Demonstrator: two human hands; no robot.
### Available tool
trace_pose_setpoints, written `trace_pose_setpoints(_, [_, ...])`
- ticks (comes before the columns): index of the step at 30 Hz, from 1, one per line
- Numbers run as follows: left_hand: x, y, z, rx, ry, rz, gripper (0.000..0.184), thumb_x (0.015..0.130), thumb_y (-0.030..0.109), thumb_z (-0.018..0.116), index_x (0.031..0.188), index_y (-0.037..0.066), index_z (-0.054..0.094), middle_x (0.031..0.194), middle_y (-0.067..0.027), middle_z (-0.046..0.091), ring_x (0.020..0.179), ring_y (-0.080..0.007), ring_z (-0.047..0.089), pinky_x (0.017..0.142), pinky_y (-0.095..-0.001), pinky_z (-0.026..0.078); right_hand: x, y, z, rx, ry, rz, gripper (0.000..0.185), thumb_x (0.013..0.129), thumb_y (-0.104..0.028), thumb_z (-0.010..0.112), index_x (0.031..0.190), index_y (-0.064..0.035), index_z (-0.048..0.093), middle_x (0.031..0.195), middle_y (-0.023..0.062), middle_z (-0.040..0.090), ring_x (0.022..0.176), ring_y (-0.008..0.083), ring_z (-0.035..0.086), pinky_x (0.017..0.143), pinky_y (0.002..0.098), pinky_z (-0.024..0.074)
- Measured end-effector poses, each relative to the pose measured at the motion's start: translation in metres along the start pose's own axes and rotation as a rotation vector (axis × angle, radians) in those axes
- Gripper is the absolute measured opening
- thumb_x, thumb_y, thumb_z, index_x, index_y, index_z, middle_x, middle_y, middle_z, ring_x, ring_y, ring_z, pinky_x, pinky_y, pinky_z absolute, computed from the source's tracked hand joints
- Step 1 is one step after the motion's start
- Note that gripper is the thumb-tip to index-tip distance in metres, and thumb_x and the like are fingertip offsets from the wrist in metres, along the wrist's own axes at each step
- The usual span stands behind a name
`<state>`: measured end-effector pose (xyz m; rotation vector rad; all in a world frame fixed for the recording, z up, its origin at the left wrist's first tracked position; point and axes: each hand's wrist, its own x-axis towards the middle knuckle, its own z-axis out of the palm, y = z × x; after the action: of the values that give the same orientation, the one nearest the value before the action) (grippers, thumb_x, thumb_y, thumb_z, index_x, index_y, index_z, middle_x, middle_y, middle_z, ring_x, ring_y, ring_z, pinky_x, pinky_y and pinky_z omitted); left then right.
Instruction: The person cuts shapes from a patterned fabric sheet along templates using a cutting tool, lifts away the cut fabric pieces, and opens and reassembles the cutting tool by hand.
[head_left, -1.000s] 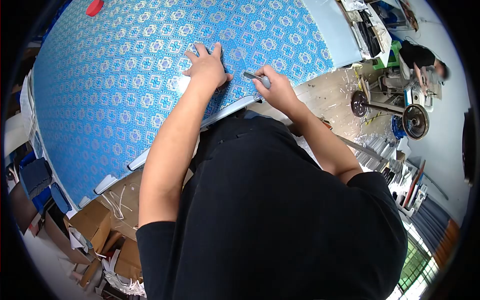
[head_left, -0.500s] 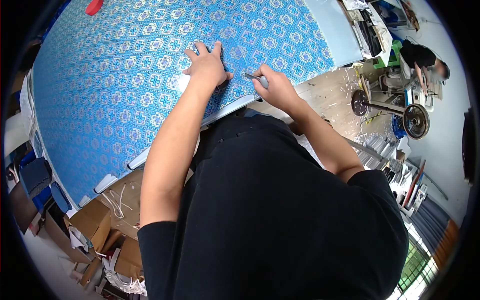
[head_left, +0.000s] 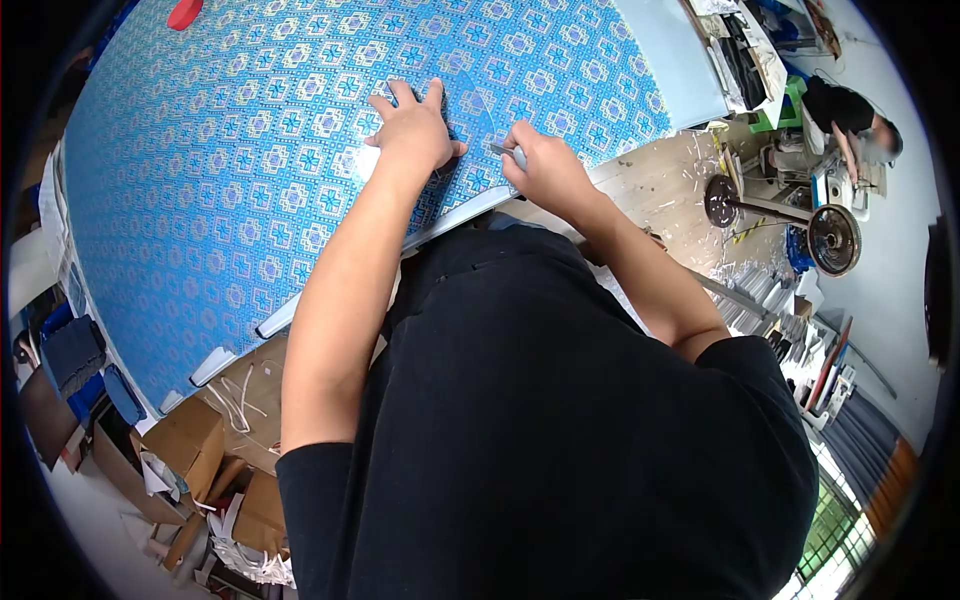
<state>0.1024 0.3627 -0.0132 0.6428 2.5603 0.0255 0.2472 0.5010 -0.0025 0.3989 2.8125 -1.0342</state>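
Observation:
A blue sheet with a repeating cross-and-flower pattern covers the table. My left hand lies on it, palm down with fingers spread. My right hand is closed round the grey handle of a utility knife. Its thin blade points left, towards my left hand, close to the sheet; whether the tip touches it I cannot tell. A faint curved line runs over the pattern between my hands, like the edge of something clear.
Long white clamp strips hold the near table edge. A red ring-shaped object lies at the far left. Cardboard boxes stand below left. To the right are a black fan and a person bent over a machine.
My right hand has shifted very slightly up and left with the knife, and its fingers now cover more of the handle. My left hand stays in place.

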Motion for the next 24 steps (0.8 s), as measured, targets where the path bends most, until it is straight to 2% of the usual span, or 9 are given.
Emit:
trace_pose_setpoints(6, [0.002, 0.002, 0.0, 0.022, 0.005, -0.001, 0.109, 0.075, 0.055, 0.089, 0.163, 0.029, 0.031, 0.165, -0.0258, 0.022, 0.148, -0.0584, 0.022, 0.095, -0.0719, 0.054, 0.002, 0.011, 0.014, -0.095, 0.057, -0.052, 0.021, 0.093, -0.017, 0.071, 0.106, -0.0065, 0.059, 0.09, 0.0175, 0.073, 0.085, 0.0416, 0.071, 0.071, 0.0485, 0.0548])
trace_pose_setpoints(12, [0.002, 0.003, -0.002, 0.033, -0.022, -0.004, 0.106, 0.078, 0.053, 0.088, 0.163, 0.028, 0.03, 0.165, -0.0275, 0.021, 0.148, -0.0596, 0.021, 0.095, -0.0718, 0.054, -0.004, 0.026, 0.025, -0.013, 0.118, -0.092, 0.022, 0.092, -0.016, 0.075, 0.106, -0.0055, 0.061, 0.097, 0.0149, 0.074, 0.089, 0.0381, 0.072, 0.075, 0.0433, 0.0568])
trace_pose_setpoints(14, [0.001, 0.003, -0.003, 0.031, -0.019, 0.008, 0.106, 0.078, 0.053, 0.088, 0.163, 0.027, 0.031, 0.165, -0.0282, 0.02, 0.148, -0.0604, 0.021, 0.096, -0.0718, 0.054, -0.004, 0.037, 0.034, 0.025, 0.272, -0.258, 0.02, 0.093, -0.013, 0.075, 0.109, -0.0056, 0.065, 0.103, 0.0149, 0.074, 0.092, 0.0355, 0.073, 0.078, 0.0406, 0.0572])
trace_pose_setpoints(18, [0.002, 0.004, -0.002, 0.036, -0.023, 0.008, 0.107, 0.077, 0.053, 0.088, 0.163, 0.027, 0.031, 0.165, -0.0285, 0.019, 0.148, -0.0608, 0.021, 0.095, -0.0717, 0.054, -0.007, 0.048, 0.042, 0.08, 0.353, -0.37, 0.022, 0.094, -0.012, 0.074, 0.114, -0.0059, 0.068, 0.107, 0.015, 0.073, 0.094, 0.0331, 0.072, 0.08, 0.0386, 0.0571])
trace_pose_setpoints(21, [0.003, 0.003, -0.002, 0.048, -0.032, 0.004, 0.107, 0.077, 0.054, 0.088, 0.163, 0.028, 0.03, 0.165, -0.0285, 0.019, 0.148, -0.061, 0.021, 0.094, -0.0716, 0.055, -0.003, 0.045, 0.026, 0.07, 0.264, -0.316, 0.023, 0.094, -0.013, 0.075, 0.115, -0.0057, 0.068, 0.106, 0.0137, 0.074, 0.092, 0.0327, 0.072, 0.08, 0.0385, 0.0567])
trace_pose_setpoints(23, [0.003, 0.003, -0.002, 0.048, -0.031, 0.005, 0.107, 0.077, 0.054, 0.088, 0.163, 0.028, 0.03, 0.165, -0.0284, 0.02, 0.147, -0.061, 0.021, 0.094, -0.0713, 0.056, 0.007, 0.042, 0.004, 0.062, 0.015, -0.206, 0.023, 0.095, -0.014, 0.074, 0.116, -0.0069, 0.068, 0.104, 0.0127, 0.074, 0.093, 0.0324, 0.072, 0.079, 0.0389, 0.0562])
trace_pose_setpoints(24, [0.003, 0.003, -0.003, 0.048, -0.029, 0.005, 0.107, 0.077, 0.054, 0.088, 0.163, 0.028, 0.03, 0.165, -0.0284, 0.02, 0.147, -0.061, 0.021, 0.094, -0.0713, 0.056, 0.012, 0.042, -0.004, 0.047, -0.027, -0.244, 0.021, 0.096, -0.015, 0.074, 0.114, -0.0085, 0.068, 0.1, 0.0119, 0.074, 0.09, 0.0324, 0.072, 0.076, 0.0397, 0.0559])
